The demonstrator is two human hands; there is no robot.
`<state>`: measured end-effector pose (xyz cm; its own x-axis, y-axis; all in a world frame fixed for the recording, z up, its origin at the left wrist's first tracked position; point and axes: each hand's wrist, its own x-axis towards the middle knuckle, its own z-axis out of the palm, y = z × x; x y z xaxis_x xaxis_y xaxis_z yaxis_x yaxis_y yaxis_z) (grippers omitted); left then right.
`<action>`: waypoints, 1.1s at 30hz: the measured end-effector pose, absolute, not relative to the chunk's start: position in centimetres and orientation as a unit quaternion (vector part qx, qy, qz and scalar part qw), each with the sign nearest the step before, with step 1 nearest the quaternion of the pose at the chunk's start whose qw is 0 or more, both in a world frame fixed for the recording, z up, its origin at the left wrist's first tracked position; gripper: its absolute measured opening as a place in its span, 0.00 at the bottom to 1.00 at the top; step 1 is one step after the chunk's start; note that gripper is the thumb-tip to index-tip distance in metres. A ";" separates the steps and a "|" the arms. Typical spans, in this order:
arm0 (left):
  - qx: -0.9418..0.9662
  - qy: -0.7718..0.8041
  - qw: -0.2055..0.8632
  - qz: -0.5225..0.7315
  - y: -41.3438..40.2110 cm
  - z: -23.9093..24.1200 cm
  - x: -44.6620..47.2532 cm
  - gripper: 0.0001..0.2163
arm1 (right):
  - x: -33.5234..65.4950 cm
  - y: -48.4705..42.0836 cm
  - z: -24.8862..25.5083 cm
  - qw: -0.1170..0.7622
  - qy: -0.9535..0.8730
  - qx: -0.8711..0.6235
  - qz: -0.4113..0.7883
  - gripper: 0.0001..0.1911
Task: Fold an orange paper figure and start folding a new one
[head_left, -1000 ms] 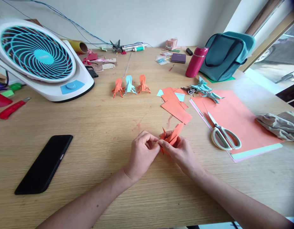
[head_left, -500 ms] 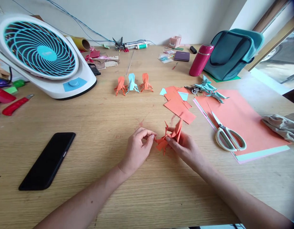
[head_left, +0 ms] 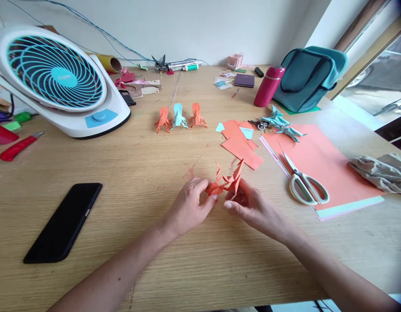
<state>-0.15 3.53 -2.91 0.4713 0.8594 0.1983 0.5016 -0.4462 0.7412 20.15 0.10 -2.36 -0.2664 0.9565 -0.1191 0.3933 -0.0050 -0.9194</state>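
Observation:
An orange folded-paper figure (head_left: 233, 182) with thin pointed limbs is held just above the table in front of me. My left hand (head_left: 195, 199) pinches its left part between thumb and fingers. At the figure's right side is my right hand (head_left: 252, 206), its thumb apart from the curled fingers. Those fingers are partly behind the paper, and whether they touch it is hard to make out. Beyond my hands stand an orange origami figure (head_left: 163, 119), a light-blue one (head_left: 178, 116) and another orange one (head_left: 197, 115) in a row.
Orange paper pieces (head_left: 242, 149) lie ahead. To the right, scissors (head_left: 307, 186) rest on stacked paper sheets (head_left: 343, 173), near blue origami figures (head_left: 278, 119). A phone (head_left: 63, 221) and fan (head_left: 63, 82) occupy the left; a pink bottle (head_left: 268, 86) and teal bag (head_left: 309, 80) stand behind.
My left hand has shifted from a thin tip of the orange figure to its left body. My right thumb has come off the figure, and the figure has turned slightly.

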 end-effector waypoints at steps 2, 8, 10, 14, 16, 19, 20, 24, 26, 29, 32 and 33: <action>0.789 0.440 0.359 0.235 3.8 -1.9 -0.8 0.07 | 21.3 -0.3 -2.3 0.261 -0.658 -0.524 0.473 0.20; 0.779 0.488 0.371 0.136 4.6 -1.2 -2.0 0.13 | 24.1 0.5 -3.6 0.261 -0.787 -0.539 0.150 0.15; 0.798 0.497 0.313 0.133 4.9 -1.7 -2.2 0.11 | 24.5 1.5 -4.0 0.235 -0.849 -0.463 0.100 0.27; 0.834 0.482 0.221 0.154 5.3 -2.7 -2.6 0.11 | 24.1 3.8 -4.4 0.190 -0.914 -0.346 0.093 0.31; 0.842 0.473 0.195 0.172 5.3 -3.0 -2.8 0.13 | 23.5 4.9 -4.5 0.187 -0.923 -0.324 0.091 0.29; 0.841 0.463 0.190 0.204 5.2 -3.3 -2.9 0.13 | 22.5 6.1 -4.9 0.199 -0.927 -0.306 0.086 0.25; 0.840 0.459 0.194 0.216 5.2 -3.4 -3.0 0.13 | 22.3 6.3 -5.0 0.207 -0.927 -0.302 0.084 0.23; 0.840 0.441 0.211 0.234 5.5 -3.4 -3.3 0.11 | 22.1 6.6 -5.3 0.240 -0.920 -0.296 0.088 0.16; 0.842 0.436 0.217 0.234 5.8 -3.4 -3.5 0.10 | 22.4 6.3 -5.1 0.252 -0.915 -0.297 0.110 0.16; 0.838 0.442 0.222 0.232 6.1 -3.5 -3.9 0.10 | 22.9 5.5 -4.5 0.256 -0.897 -0.316 0.174 0.16; 0.842 0.445 0.217 0.212 6.3 -3.5 -4.0 0.10 | 22.8 4.7 -3.9 0.237 -0.881 -0.356 0.205 0.16; 0.845 0.444 0.216 0.206 6.3 -3.6 -4.0 0.11 | 22.7 4.5 -3.9 0.233 -0.880 -0.362 0.200 0.16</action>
